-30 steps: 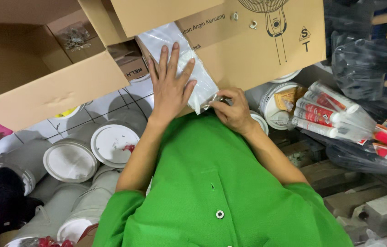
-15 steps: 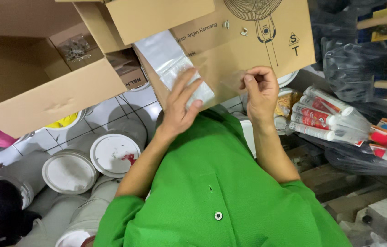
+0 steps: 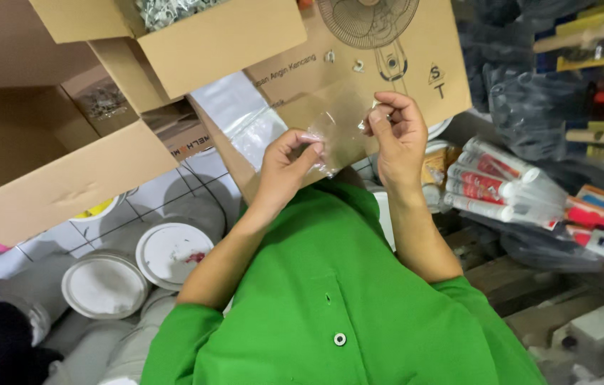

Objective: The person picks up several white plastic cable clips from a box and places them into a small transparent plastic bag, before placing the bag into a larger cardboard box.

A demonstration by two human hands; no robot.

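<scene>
Crowded shop floor, boxes all around

Both hands, left hand (image 3: 284,167) and right hand (image 3: 396,135), pinch a small clear plastic bag (image 3: 336,132) over a fan box (image 3: 359,78); white tiled floor (image 3: 173,192) holds paint cans (image 3: 106,285). The bag's inside is hard to see.

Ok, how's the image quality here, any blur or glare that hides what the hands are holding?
Head view: evenly lit and mostly sharp; the left hand and right hand show crisply. The clear plastic bag between them is faint, see-through against the cardboard box, with slight sheen. Right-edge shelves are dim.
</scene>
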